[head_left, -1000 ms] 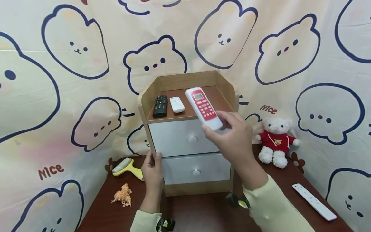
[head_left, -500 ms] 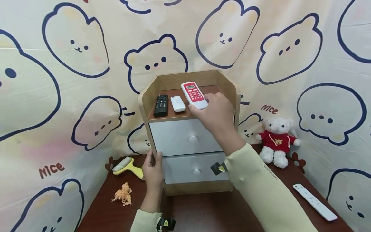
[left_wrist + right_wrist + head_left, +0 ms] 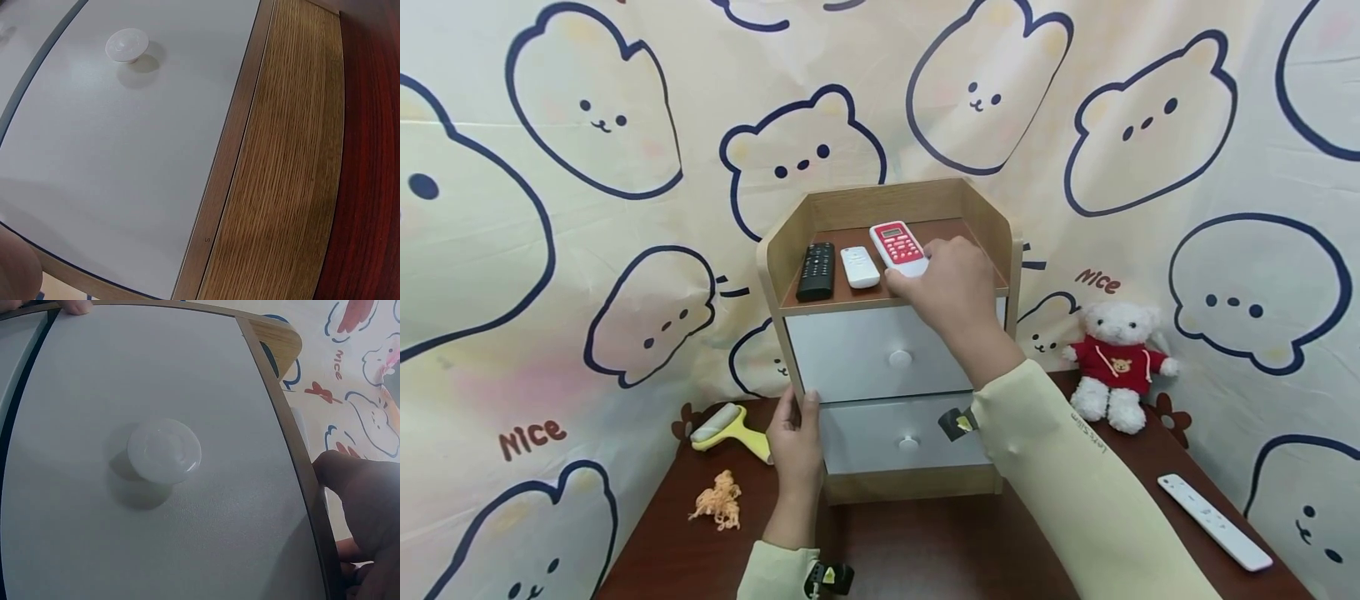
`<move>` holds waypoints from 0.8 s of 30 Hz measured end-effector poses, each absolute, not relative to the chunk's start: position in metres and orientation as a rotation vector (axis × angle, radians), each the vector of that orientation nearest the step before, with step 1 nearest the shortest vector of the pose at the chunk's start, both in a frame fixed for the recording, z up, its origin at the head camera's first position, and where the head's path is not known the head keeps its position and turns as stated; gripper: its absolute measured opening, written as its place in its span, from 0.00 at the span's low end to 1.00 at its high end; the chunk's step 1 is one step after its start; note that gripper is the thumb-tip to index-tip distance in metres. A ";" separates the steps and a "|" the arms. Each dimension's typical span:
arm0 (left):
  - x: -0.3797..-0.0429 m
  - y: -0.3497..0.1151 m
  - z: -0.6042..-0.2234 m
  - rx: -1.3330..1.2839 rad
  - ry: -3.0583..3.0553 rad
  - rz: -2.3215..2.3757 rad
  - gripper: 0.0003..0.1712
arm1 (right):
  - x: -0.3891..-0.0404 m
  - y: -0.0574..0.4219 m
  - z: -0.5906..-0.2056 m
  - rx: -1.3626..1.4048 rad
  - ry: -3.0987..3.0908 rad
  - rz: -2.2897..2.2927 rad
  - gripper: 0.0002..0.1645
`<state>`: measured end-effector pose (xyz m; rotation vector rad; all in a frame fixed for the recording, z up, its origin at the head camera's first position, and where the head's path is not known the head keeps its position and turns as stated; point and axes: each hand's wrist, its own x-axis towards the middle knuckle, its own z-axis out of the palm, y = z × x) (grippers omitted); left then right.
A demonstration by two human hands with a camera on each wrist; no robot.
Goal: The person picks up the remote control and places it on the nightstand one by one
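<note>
Bear-print cloth [image 3: 865,58] hangs behind the cabinet [image 3: 857,358], gripped by the left hand [image 3: 796,440]. At the frame's upper middle, the right hand [image 3: 955,287] pinches the red-and-white remote control [image 3: 899,247], probably light, hard and slippery; hold its sides.

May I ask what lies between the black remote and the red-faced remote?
In the head view, a small white remote lies between the black remote and the red-faced remote.

I saw a plush bear [image 3: 1120,365] near the worktop's [image 3: 940,546] far right corner, a yellow-handled roller [image 3: 730,427] near its far left.
</note>
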<state>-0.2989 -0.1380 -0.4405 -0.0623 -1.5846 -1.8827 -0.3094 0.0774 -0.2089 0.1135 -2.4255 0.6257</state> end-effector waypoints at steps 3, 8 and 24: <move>-0.299 -0.138 -0.440 -0.056 -1.580 -1.884 0.23 | -0.309 0.077 -0.208 0.095 -2.458 0.586 0.37; -0.298 -0.138 -0.438 -0.061 -1.581 -1.878 0.22 | -0.309 0.077 -0.207 0.077 -2.503 0.526 0.39; -0.298 -0.138 -0.438 -0.039 -1.604 -1.874 0.23 | -0.311 0.076 -0.199 0.015 -2.606 0.395 0.39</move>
